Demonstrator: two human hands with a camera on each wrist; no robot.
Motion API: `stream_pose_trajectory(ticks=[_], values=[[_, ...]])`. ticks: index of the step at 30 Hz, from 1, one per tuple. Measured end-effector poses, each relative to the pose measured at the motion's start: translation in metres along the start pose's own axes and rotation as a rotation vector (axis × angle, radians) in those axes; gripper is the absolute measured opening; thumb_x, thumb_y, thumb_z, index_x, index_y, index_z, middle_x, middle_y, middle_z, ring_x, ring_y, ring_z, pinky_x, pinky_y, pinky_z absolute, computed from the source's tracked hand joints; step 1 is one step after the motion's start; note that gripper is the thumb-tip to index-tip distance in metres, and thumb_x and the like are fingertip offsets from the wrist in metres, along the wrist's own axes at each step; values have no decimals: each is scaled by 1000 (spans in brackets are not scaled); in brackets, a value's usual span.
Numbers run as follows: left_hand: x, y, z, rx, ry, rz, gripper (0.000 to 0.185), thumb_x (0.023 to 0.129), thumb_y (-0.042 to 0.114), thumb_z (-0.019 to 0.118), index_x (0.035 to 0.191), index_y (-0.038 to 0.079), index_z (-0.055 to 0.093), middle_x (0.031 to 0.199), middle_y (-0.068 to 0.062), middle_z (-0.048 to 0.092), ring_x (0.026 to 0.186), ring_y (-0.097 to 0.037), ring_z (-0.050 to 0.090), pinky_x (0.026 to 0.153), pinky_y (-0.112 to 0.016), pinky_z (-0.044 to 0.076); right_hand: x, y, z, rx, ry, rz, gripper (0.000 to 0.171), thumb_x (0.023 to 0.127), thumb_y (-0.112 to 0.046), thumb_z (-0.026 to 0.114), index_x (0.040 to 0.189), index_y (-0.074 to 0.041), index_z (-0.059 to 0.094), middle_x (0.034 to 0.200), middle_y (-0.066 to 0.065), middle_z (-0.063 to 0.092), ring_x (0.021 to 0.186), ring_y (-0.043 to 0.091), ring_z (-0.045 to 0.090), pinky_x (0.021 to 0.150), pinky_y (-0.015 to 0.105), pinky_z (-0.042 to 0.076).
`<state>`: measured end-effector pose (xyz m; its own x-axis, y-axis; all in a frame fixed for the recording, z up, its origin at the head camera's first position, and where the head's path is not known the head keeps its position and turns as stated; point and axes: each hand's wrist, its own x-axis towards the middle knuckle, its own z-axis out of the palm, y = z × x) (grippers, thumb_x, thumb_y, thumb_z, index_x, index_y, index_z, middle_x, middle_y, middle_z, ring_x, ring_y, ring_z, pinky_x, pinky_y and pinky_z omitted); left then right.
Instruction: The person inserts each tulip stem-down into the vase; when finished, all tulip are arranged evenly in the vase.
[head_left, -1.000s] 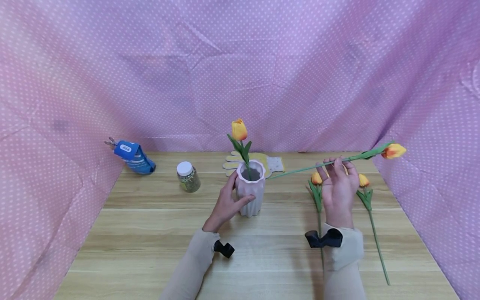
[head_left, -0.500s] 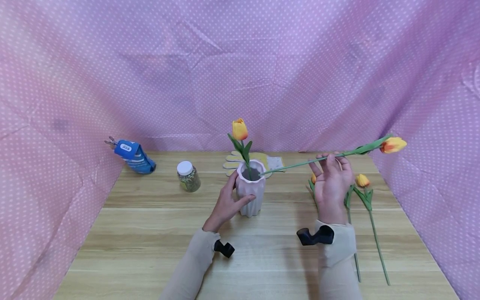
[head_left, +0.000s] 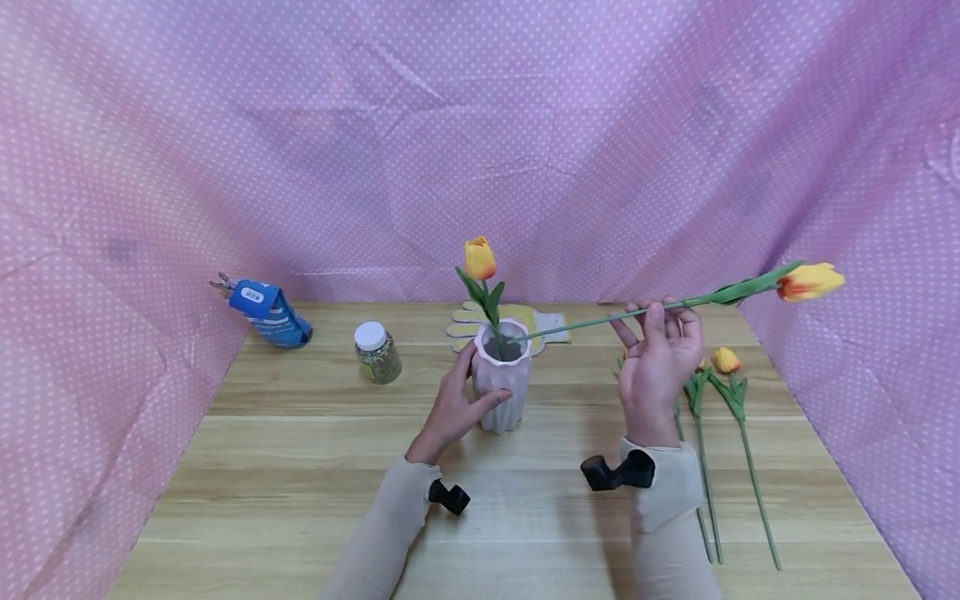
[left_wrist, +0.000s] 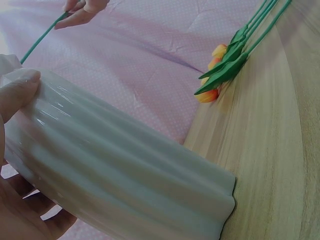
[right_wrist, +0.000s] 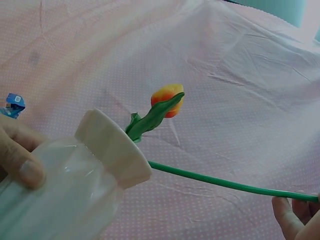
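A white fluted vase [head_left: 504, 396] stands on the table, with one yellow-orange tulip [head_left: 480, 258] upright in it. My left hand [head_left: 453, 408] holds the vase's side, thumb across the front and fingers round the back. My right hand [head_left: 660, 367] pinches the stem of a second tulip [head_left: 810, 282], its bloom pointing right and its stem slanting down leftward. In the head view that stem's end lies inside the vase mouth; the right wrist view shows the green stem [right_wrist: 215, 181] passing behind the rim. Several more tulips [head_left: 726, 361] lie on the table, partly behind my right hand and forearm.
A yellow-and-white work glove [head_left: 551, 325] lies behind the vase. Left of the vase stand a white-lidded jar [head_left: 378, 354] and a blue packet [head_left: 268, 312] with a clip on top. Pink dotted cloth [head_left: 480, 142] hangs round the table's back and sides.
My right hand has moved left, carrying the tulip's stem end from beside the vase to inside its mouth. More of the lying tulips' stems show. My left hand stays on the vase.
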<state>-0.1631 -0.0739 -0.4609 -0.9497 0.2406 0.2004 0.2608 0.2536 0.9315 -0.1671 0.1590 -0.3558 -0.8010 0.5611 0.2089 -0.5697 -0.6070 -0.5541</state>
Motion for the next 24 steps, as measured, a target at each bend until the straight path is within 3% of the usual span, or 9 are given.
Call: stream_pose_trajectory(ticks=[16, 24], values=[[0, 3, 0, 0, -3, -37, 86, 83, 31, 76, 151, 31, 24, 153, 4, 38, 142, -23, 39, 117, -54, 33, -15, 6, 17, -107, -89, -219, 14, 89, 6, 59, 98, 2, 51, 85, 12, 61, 76, 25, 65, 62, 35, 62], [0, 2, 0, 7, 5, -26, 86, 83, 31, 76, 151, 31, 25, 152, 4, 40, 141, -23, 40, 116, -54, 34, -18, 17, 19, -128, -143, -197, 17, 88, 4, 63, 101, 3, 53, 85, 11, 64, 75, 22, 68, 63, 34, 62]])
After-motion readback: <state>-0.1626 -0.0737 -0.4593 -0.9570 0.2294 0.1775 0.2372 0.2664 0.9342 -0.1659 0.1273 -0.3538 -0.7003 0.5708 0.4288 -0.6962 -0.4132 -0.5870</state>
